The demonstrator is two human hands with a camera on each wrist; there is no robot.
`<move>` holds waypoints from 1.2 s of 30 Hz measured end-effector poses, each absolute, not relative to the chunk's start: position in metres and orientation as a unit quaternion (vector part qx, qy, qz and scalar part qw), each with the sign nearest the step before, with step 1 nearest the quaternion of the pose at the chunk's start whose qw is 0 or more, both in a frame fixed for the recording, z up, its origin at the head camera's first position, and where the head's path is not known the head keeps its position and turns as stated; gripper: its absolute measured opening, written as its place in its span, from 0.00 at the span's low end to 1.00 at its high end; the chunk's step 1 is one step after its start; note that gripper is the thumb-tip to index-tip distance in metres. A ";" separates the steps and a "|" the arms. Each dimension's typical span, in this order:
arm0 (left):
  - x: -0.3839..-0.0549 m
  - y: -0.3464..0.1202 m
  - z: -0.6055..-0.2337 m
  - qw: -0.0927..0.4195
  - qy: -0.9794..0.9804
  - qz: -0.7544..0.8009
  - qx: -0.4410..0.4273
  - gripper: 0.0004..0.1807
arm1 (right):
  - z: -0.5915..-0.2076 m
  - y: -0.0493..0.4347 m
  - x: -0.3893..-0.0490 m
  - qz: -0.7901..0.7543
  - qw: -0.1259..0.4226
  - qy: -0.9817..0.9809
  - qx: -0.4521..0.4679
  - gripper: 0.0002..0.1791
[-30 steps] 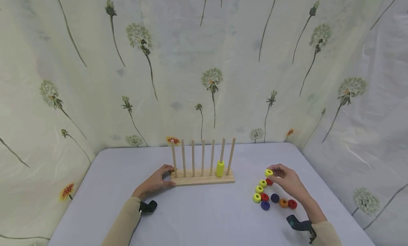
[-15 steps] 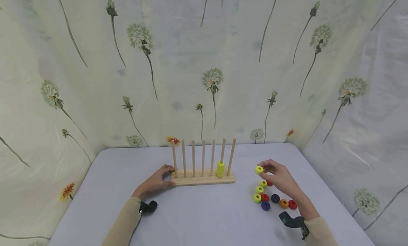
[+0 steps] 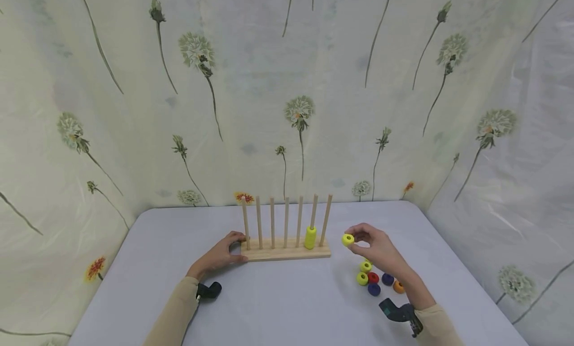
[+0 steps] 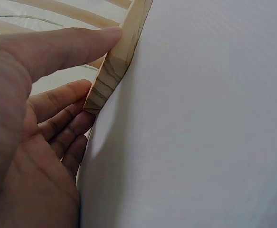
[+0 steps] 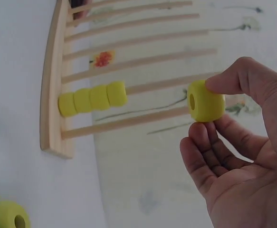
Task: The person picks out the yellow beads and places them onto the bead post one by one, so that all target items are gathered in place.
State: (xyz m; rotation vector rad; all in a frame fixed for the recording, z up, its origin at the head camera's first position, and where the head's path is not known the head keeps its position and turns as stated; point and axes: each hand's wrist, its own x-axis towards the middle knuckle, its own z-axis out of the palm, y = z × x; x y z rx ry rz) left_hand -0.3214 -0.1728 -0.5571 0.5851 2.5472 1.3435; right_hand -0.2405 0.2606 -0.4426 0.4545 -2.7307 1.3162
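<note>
A wooden peg rack (image 3: 284, 255) stands on the table with a row of upright pegs. Several yellow beads (image 5: 91, 98) are stacked on its second peg from the right; the other pegs are bare. My left hand (image 3: 218, 254) grips the rack's left end, thumb on the near side and fingers behind, as the left wrist view shows at the end of the base (image 4: 110, 78). Pinched between thumb and fingers of my right hand (image 3: 376, 247) is a yellow bead (image 5: 207, 102), its hole visible, held above the table to the right of the rack.
Loose beads lie at the right, partly behind my right forearm: yellow (image 3: 362, 278), red (image 3: 373, 277), dark blue (image 3: 373, 289) and orange (image 3: 398, 286). A flower-printed curtain (image 3: 251, 111) hangs behind the white table (image 3: 287, 306).
My right hand has lifted the yellow bead from beside the loose beads and carried it left toward the rack. The left hand and rack have stayed put.
</note>
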 end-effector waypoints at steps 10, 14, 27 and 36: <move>-0.318 -0.172 -0.553 0.102 0.864 0.451 0.199 0.38 | -0.440 0.235 -0.235 0.455 0.024 -0.873 0.176 0.16; -0.318 -0.172 -0.553 0.100 0.865 0.447 0.204 0.38 | -0.438 0.227 -0.232 0.465 0.021 -0.867 0.180 0.16; -0.320 -0.174 -0.557 0.098 0.864 0.446 0.213 0.37 | -0.438 0.197 -0.226 0.462 0.056 -0.874 0.139 0.15; -0.319 -0.175 -0.554 0.090 0.863 0.446 0.219 0.37 | -0.421 0.174 -0.218 0.448 0.121 -0.886 0.014 0.18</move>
